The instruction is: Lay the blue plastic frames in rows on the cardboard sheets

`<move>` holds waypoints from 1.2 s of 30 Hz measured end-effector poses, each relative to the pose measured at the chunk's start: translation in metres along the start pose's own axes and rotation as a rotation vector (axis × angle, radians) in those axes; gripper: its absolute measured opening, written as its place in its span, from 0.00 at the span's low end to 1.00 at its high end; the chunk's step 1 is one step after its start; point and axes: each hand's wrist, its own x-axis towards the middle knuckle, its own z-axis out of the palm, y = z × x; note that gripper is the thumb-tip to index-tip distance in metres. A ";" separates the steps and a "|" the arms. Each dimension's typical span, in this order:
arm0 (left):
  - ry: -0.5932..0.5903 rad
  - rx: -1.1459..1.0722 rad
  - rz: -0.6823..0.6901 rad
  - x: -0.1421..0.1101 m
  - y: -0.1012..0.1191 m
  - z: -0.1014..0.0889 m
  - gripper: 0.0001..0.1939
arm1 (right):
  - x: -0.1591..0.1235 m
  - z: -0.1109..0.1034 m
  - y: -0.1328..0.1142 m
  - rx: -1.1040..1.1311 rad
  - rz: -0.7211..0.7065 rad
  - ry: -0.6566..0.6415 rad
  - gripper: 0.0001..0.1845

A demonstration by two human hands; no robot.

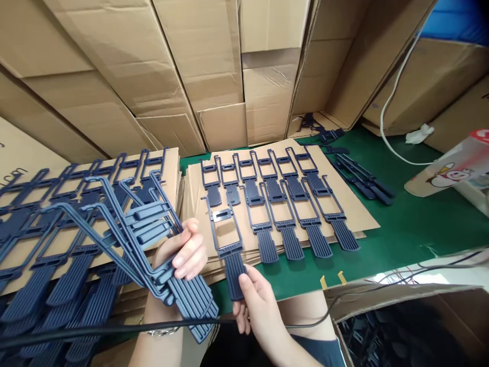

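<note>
My left hand [183, 255] is closed around a fanned bundle of several dark blue plastic frame parts [137, 224], gripping them near their ribbed ends. My right hand [255, 300] pinches the ribbed tab of one more blue frame part [227, 239], which lies on a stack of cardboard sheets [359, 214]. Beside it on that cardboard lie two rows of the same blue parts [282, 204], side by side.
A second cardboard stack [171, 163] at left carries more blue parts. Loose blue parts [362, 178] lie on the green table [416, 229]. Cardboard boxes [214, 66] wall the back. An open box [405, 326] sits at lower right, a white cable [385, 102] and a printed bag [454, 168] at right.
</note>
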 end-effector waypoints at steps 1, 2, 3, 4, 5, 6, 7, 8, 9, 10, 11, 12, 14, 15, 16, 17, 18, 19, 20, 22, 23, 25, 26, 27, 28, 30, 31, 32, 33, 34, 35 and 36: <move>-0.001 0.003 0.021 -0.001 -0.001 0.000 0.12 | 0.002 0.000 0.002 0.008 -0.010 0.001 0.33; -0.006 0.010 0.031 -0.001 -0.003 0.000 0.12 | 0.003 -0.001 0.003 0.017 -0.022 0.011 0.32; -0.004 0.017 0.037 -0.001 -0.003 0.000 0.12 | 0.005 -0.002 0.003 0.027 -0.034 0.023 0.31; 0.007 0.021 0.039 0.000 -0.004 0.001 0.12 | 0.006 -0.003 0.003 0.034 -0.040 0.034 0.30; 0.029 0.018 0.043 0.001 -0.004 0.001 0.13 | 0.007 -0.005 0.003 0.038 -0.044 0.042 0.30; 0.053 0.008 0.047 0.002 -0.004 0.001 0.14 | 0.008 -0.005 0.002 0.040 -0.044 0.050 0.30; 0.073 -0.010 0.049 0.004 -0.004 0.002 0.14 | 0.008 -0.006 0.001 0.040 -0.044 0.059 0.30; 0.074 -0.029 0.041 0.006 -0.004 0.001 0.14 | 0.009 -0.005 0.001 0.042 -0.045 0.068 0.30; 0.067 -0.046 0.029 0.008 -0.004 0.001 0.14 | 0.010 -0.005 0.000 0.046 -0.046 0.079 0.30; 0.054 -0.061 0.011 0.010 -0.004 0.001 0.13 | 0.011 -0.004 0.000 0.048 -0.046 0.089 0.29; 0.043 -0.074 -0.006 0.012 -0.004 0.000 0.12 | 0.011 -0.004 0.000 0.049 -0.048 0.095 0.29; 0.034 -0.084 -0.019 0.015 -0.004 -0.001 0.12 | 0.012 -0.003 0.000 0.050 -0.050 0.091 0.29; 0.028 -0.103 -0.028 0.019 -0.004 -0.002 0.11 | 0.014 -0.003 0.001 0.052 -0.059 0.077 0.29; 0.031 -0.114 -0.028 0.021 -0.005 -0.002 0.11 | 0.014 -0.003 0.002 0.055 -0.062 0.077 0.29; 0.033 -0.123 -0.030 0.022 -0.005 -0.002 0.11 | 0.015 -0.003 0.002 0.058 -0.066 0.084 0.29; 0.039 -0.129 -0.037 0.023 -0.005 -0.002 0.11 | 0.015 -0.004 0.003 0.060 -0.069 0.097 0.30; 0.051 -0.132 -0.044 0.024 -0.006 -0.002 0.11 | 0.016 -0.004 0.004 0.060 -0.069 0.113 0.30; 0.062 -0.133 -0.052 0.025 -0.006 -0.002 0.12 | 0.016 -0.004 0.005 0.061 -0.066 0.124 0.30; 0.075 -0.133 -0.054 0.025 -0.006 -0.003 0.12 | 0.016 -0.005 0.006 0.062 -0.063 0.126 0.31; 0.084 -0.129 -0.057 0.025 -0.006 -0.004 0.11 | 0.017 -0.005 0.007 0.065 -0.050 0.119 0.32; 0.084 -0.129 -0.053 0.025 -0.007 -0.005 0.10 | 0.018 -0.005 0.007 0.061 -0.039 0.116 0.32; 0.086 -0.137 -0.040 0.023 -0.007 -0.008 0.10 | 0.019 -0.005 0.006 0.036 -0.014 0.113 0.33; 0.092 -0.143 -0.031 0.022 -0.007 -0.009 0.10 | 0.019 -0.004 0.005 0.019 -0.004 0.112 0.33; 0.099 -0.148 -0.025 0.021 -0.007 -0.011 0.10 | 0.020 -0.004 0.004 0.003 -0.002 0.110 0.33; 0.113 -0.150 -0.019 0.020 -0.007 -0.012 0.10 | 0.020 -0.003 0.004 -0.013 -0.005 0.105 0.32; 0.140 -0.142 -0.019 0.017 -0.007 -0.016 0.11 | 0.020 -0.002 0.004 -0.044 -0.036 0.105 0.29; 0.149 -0.137 -0.020 0.016 -0.007 -0.017 0.11 | 0.020 -0.001 0.006 -0.064 -0.061 0.118 0.27; 0.156 -0.132 -0.020 0.015 -0.007 -0.019 0.12 | 0.019 0.000 0.007 -0.091 -0.090 0.137 0.26; 0.161 -0.132 -0.017 0.014 -0.007 -0.020 0.12 | 0.018 0.001 0.010 -0.127 -0.121 0.160 0.25; 0.164 -0.134 -0.013 0.013 -0.008 -0.022 0.12 | 0.018 0.001 0.012 -0.167 -0.150 0.182 0.25; 0.163 -0.138 -0.009 0.013 -0.008 -0.022 0.12 | 0.017 0.002 0.015 -0.208 -0.176 0.198 0.25; 0.162 -0.143 -0.007 0.012 -0.009 -0.023 0.12 | 0.016 0.002 0.017 -0.244 -0.193 0.206 0.24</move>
